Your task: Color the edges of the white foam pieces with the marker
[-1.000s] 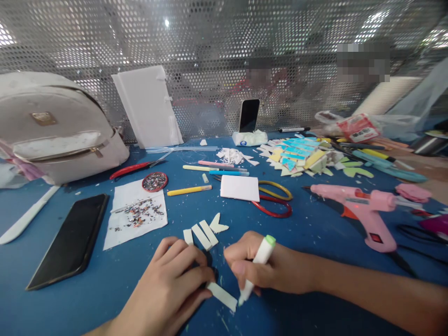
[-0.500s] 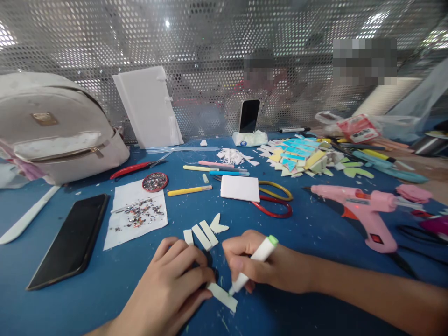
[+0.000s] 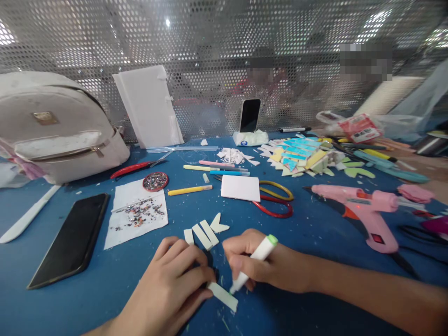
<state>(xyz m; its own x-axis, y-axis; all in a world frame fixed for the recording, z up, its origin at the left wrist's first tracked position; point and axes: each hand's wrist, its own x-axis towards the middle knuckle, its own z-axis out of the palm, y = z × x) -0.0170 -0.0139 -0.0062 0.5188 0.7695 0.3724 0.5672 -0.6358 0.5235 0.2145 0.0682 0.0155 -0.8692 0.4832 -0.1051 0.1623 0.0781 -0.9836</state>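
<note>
A small pale green strip (image 3: pixel 224 297) lies on the blue table, its left end pinched under the fingers of my left hand (image 3: pixel 178 280). My right hand (image 3: pixel 261 261) grips a white marker (image 3: pixel 259 254) with a light green end, tilted so that its tip touches the strip's upper edge near the right end. Just beyond my left fingers lie several more pale strips (image 3: pixel 203 235) and a V-shaped piece (image 3: pixel 220 224). The strip's left end is hidden by my fingers.
A pink glue gun (image 3: pixel 364 210) lies at right, scissors (image 3: pixel 276 200) under a white card (image 3: pixel 240 188) in the middle. Left are a dark phone (image 3: pixel 70 240), beads on a paper (image 3: pixel 136 224) and a backpack (image 3: pixel 63 126). Cut scraps (image 3: pixel 304 156) are heaped behind.
Almost nothing differs. The marker tip has stayed at the strip's upper edge, and both hands hold nearly the same pose; the view has shifted very slightly.
</note>
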